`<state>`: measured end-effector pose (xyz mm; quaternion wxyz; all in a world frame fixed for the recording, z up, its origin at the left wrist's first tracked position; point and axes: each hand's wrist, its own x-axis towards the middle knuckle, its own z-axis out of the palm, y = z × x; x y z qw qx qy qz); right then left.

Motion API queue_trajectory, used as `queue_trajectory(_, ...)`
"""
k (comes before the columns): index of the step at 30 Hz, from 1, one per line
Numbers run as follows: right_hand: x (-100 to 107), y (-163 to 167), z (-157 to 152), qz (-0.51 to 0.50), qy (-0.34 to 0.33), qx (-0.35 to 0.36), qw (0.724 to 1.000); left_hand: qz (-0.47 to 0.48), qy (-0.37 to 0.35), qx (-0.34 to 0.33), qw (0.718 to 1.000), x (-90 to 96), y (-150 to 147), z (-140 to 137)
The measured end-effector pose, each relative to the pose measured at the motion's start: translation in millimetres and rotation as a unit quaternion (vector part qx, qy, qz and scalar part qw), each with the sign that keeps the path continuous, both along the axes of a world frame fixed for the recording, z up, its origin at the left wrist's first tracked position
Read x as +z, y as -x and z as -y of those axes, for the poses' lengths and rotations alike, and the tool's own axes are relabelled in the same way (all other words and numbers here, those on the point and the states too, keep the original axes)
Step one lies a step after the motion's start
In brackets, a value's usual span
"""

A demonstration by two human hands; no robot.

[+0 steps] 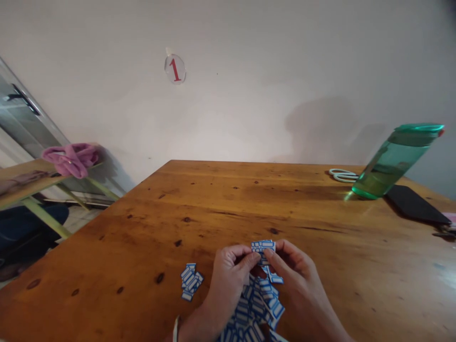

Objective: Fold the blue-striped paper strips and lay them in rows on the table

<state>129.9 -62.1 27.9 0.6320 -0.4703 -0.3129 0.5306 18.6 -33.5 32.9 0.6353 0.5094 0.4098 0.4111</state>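
Between my two hands is a small sheet of blue-and-white labels (264, 248), held up just above the table. My left hand (231, 270) pinches its left edge with thumb and fingers. On the right edge, the thumb and forefinger of my right hand (297, 270) are closed on the same sheet. Under and between my wrists lies a loose heap of similar blue-and-white label pieces (254, 304), partly hidden by my left forearm. To the left of my left hand, a smaller pile of label pieces (190, 281) rests on the wood.
The wooden table (213, 204) reaches back to a white wall. At the right stand a green water bottle (395, 161), a black flat device (415, 204) and a coiled white cable (342, 175). A pink cloth (73, 159) lies on a side bench at the left.
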Motion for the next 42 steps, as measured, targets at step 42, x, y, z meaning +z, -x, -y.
queue_trajectory(42, -15, -1, 0, -0.075, -0.007, 0.074, 0.994, -0.018, -0.023, -0.058, 0.998, -9.5, 1, 0)
